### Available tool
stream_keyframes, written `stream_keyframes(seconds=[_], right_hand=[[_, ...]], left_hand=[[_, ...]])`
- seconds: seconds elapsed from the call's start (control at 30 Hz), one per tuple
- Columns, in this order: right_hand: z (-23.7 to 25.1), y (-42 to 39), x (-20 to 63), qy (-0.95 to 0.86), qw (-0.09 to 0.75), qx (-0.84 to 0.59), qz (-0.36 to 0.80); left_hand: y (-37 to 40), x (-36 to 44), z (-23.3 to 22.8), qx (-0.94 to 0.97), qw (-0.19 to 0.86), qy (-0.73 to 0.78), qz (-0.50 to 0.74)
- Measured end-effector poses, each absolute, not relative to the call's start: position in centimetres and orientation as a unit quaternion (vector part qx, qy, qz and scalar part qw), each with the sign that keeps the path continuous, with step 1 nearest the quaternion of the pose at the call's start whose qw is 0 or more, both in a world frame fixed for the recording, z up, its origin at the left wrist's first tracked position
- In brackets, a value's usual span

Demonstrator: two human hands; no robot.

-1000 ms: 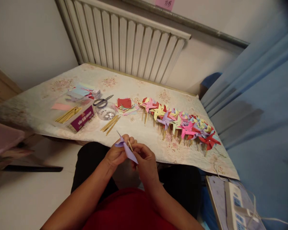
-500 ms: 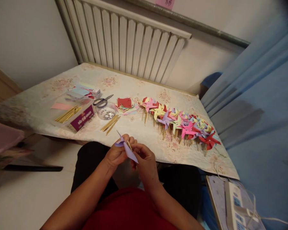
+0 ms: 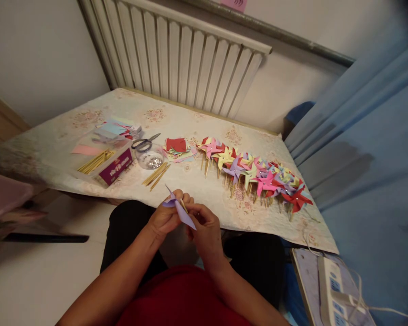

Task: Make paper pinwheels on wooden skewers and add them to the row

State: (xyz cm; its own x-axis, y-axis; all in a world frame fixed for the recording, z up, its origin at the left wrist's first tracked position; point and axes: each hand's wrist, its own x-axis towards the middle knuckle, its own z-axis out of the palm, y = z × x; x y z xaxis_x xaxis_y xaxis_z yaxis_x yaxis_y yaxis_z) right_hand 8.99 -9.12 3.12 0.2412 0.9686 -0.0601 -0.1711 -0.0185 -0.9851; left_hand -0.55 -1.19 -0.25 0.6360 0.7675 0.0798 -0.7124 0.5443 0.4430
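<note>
Purple paper [image 3: 184, 215] and stick [image 3: 182, 205] held close between two hands

Just below the centre of the frame, the left hand [image 3: 166, 218] is curled closed around the purple paper, whose folded vanes stick out above and to the right of its fingers. The right hand [image 3: 206, 224] meets it from the right, its fingers bunched together at the lower end of the stick; exactly what they pinch is hidden. Whether the stick is already joined to the paper cannot be told from this angle.

The likeliest trouble is the paper itself: thin as it looks, a hard squeeze from the left fingers could crease a vane, and a push off-line by the right could tear it at the middle or let the stick slip sideways. If a point is hidden in there, a fingertip could be pricked.

Both hands work over the lap, short of the table [image 3: 207, 190] edge, so anything dropped would probably fall to the floor. Spare sticks [image 3: 156, 176] and a dish [image 3: 152, 159] of small shiny bits lie left of centre; a careless reach could scatter them. Finished pinwheels [image 3: 266, 182] crowd the right, where a sleeve or elbow might bend them.
</note>
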Motion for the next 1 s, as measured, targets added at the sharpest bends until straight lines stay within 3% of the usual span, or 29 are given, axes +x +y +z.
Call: stream_keyframes(seconds=[0.8, 1.0], right_hand=[[3.23, -8.97, 8.85, -0.409, 0.575, -0.545, 0.453], [2.79, -9.19, 9.0, -0.46, 0.573, -0.558, 0.385]], left_hand=[[-1.08, -0.75, -0.72, 0.218, 0.867, 0.085, 0.44], [-1.12, -0.76, 0.16, 0.229, 0.864, 0.083, 0.44]])
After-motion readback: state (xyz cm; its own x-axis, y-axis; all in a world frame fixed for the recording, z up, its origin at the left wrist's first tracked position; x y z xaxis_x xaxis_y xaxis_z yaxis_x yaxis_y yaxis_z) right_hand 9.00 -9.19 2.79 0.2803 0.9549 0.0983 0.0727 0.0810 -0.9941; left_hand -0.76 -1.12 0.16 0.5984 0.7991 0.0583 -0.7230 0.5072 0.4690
